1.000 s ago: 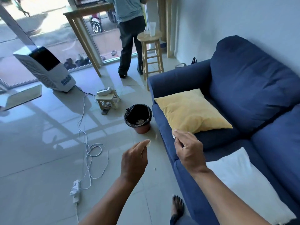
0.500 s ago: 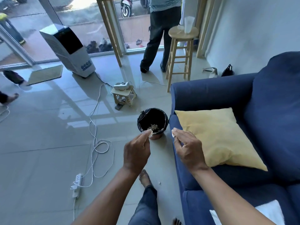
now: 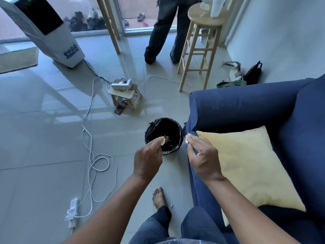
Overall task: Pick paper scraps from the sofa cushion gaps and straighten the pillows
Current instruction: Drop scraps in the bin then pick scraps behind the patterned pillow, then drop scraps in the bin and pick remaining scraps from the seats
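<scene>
Left hand [image 3: 147, 160] pinches a paper scrap [image 3: 162, 140] over the lined bin [image 3: 163, 135], poised to drop. Right hand [image 3: 204, 158] pinches another scrap [image 3: 187, 140] beside the yellow pillow [image 3: 246, 166] on the sofa [image 3: 246, 106].

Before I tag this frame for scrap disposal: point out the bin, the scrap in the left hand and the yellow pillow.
bin [image 3: 151, 128]: head view, left rim of the black liner.
scrap in the left hand [image 3: 162, 141]: head view, white paper at the fingertips.
yellow pillow [image 3: 246, 164]: head view, middle of its top face.

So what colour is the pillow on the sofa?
Pale yellow pillow, plain, clearest in the head view.
</scene>
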Motion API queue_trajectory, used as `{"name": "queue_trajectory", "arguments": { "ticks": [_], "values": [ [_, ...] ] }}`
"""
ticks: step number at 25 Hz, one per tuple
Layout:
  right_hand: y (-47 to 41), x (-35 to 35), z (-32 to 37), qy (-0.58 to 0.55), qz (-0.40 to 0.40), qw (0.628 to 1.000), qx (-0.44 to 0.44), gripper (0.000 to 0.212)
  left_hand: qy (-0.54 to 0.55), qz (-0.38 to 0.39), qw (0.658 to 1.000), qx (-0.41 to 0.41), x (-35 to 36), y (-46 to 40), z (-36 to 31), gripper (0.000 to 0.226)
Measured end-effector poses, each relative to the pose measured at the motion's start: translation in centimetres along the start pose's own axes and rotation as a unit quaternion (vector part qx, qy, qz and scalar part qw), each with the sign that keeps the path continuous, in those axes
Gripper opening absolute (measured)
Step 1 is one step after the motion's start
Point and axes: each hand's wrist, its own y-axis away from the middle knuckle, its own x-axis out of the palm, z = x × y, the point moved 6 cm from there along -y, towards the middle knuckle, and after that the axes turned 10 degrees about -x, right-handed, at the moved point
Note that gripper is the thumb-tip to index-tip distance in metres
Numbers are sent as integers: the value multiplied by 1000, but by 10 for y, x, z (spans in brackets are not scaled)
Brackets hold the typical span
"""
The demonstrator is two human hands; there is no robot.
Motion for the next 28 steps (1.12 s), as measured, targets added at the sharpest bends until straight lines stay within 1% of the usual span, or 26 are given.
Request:
{"name": "queue_trajectory", "arguments": {
  "ticks": [4,7,10,14,17,19,21,22,24,25,26,28],
  "values": [
    [-31,40,-17,-12,30,999,15,23,-7,27,999,-23,28,-48,18,24],
    [-54,71,-47,-22,47,997,49,22,-23,57,997,-48,56,-81,29,24],
    [-72,109,-82,-44,72,993,81,22,-35,66,994,-81,83,-111,47,23],
    [-81,175,-145,-45,123,986,103,23,-37,100,983,-147,147,-146,86,27],
    [-77,237,-200,-38,142,980,134,23,-60,107,978,-168,206,-167,122,28],
    [-66,277,-230,-25,167,974,152,22,-53,127,976,-172,243,-175,144,28],
    [-52,320,-261,-25,215,959,182,27,-57,163,969,-175,287,-180,173,31],
    [-43,340,-273,-30,255,944,207,33,-72,200,960,-181,309,-180,188,35],
    [-27,361,-287,-30,332,909,248,47,-108,295,930,-189,341,-175,210,43],
    [-22,364,-290,-25,348,902,255,50,-123,326,918,-189,349,-172,217,45],
    [-21,362,-289,-22,352,900,256,51,-128,338,914,-184,351,-171,219,45],
    [-24,350,-281,-19,353,900,254,52,-126,341,915,-174,342,-169,217,44]
  ]
}}
